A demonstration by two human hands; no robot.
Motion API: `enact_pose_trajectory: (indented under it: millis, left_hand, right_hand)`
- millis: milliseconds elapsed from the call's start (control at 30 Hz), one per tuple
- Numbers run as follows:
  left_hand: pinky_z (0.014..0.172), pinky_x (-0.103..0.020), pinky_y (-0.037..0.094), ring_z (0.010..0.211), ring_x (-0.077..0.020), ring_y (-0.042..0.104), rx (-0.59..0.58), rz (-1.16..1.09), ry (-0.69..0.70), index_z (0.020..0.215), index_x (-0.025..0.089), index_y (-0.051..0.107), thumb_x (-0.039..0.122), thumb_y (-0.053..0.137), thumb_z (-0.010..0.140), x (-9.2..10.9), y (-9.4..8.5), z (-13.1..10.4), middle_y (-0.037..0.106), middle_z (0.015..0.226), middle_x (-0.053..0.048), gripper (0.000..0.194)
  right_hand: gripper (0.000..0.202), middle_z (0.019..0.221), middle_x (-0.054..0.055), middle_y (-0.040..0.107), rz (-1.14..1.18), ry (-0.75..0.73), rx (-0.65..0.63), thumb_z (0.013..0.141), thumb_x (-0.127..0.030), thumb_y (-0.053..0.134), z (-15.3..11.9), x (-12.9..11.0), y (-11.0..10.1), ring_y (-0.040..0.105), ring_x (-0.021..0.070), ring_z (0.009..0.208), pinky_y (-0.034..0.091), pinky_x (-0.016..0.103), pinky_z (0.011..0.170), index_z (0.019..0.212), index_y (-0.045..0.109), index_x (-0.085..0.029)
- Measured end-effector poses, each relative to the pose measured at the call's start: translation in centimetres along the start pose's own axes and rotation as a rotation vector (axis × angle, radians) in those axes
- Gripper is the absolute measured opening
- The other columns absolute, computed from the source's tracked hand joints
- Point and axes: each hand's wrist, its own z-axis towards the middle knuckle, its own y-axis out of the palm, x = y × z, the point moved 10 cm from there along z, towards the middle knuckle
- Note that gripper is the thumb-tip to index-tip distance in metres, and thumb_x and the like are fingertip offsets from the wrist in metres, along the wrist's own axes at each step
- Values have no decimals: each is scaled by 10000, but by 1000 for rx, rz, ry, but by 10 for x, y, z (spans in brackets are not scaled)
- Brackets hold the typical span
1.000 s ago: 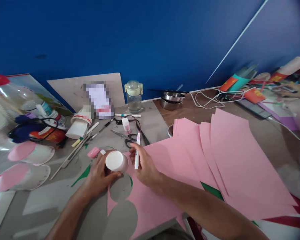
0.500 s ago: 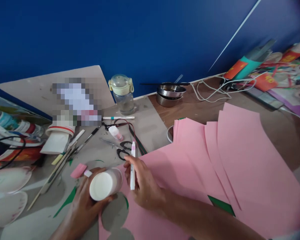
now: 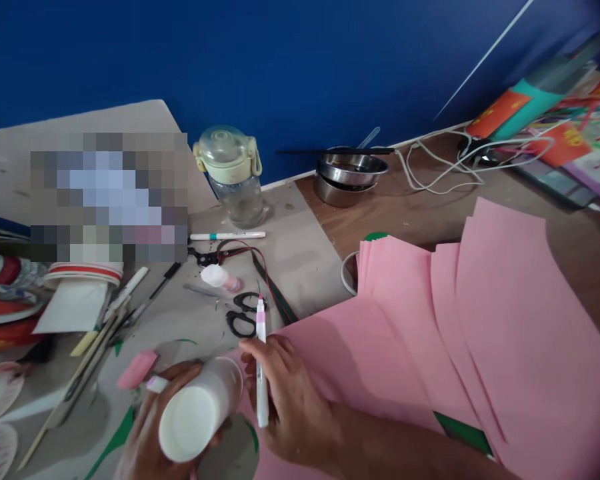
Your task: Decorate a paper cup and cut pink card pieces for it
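Note:
My left hand (image 3: pixel 153 427) is wrapped round a white paper cup (image 3: pixel 189 423), tilted so its open end faces me. A small white pen cap with a pinkish end (image 3: pixel 157 384) sticks out between the same hand's fingers. In my right hand (image 3: pixel 290 400) is a white marker (image 3: pixel 261 367), held nearly upright with its pink tip pointing away from me, close to the cup. Beneath the right forearm spreads pink paper (image 3: pixel 375 353) with round cutouts along its near left edge. Black-handled scissors (image 3: pixel 243 325) lie just beyond the marker.
A lidded clear bottle (image 3: pixel 233 180) and stacked metal bowls (image 3: pixel 347 180) stand by the blue wall. Further pink sheets (image 3: pixel 520 300) fan out at right. Brushes (image 3: pixel 75 387), a tipped paper cup (image 3: pixel 87 273) and a pink piece (image 3: pixel 137 370) lie left. White cables (image 3: pixel 440 167) run behind.
The view has shifted, moving both hands and the cup lower in the picture. The marker's pink tip now shows more clearly. Both hands keep their holds.

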Motion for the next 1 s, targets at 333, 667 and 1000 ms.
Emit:
enact_pose_trajectory:
  millis: [333,667,1000]
  left_hand:
    - [879,-422,505,1074,-317,593,21,2,32,1244,256,502,577,666,726,10,-3,-3,589,1188,-110,631]
    - [884,-446,531,1041,-321,626,126,-252,-212,1180,165,567,502,754,630,-4,-26,6,651,1138,-139,672]
    - [893,-400,524,987,-270,646,221,-511,-234,1200,150,532,429,769,643,-3,-33,6,669,1071,-108,667]
  right_hand:
    - [522,976,112,641,47,21,-24,800,-56,431,1,5,3,585,233,859,501,411,848,1315,389,-133]
    - [589,978,89,643,123,91,-42,752,-19,472,-3,16,7,610,223,901,503,387,848,1314,404,-183]
    - [538,934,83,638,93,121,-56,741,-45,486,-6,21,16,614,216,873,516,392,825,1264,452,-169]
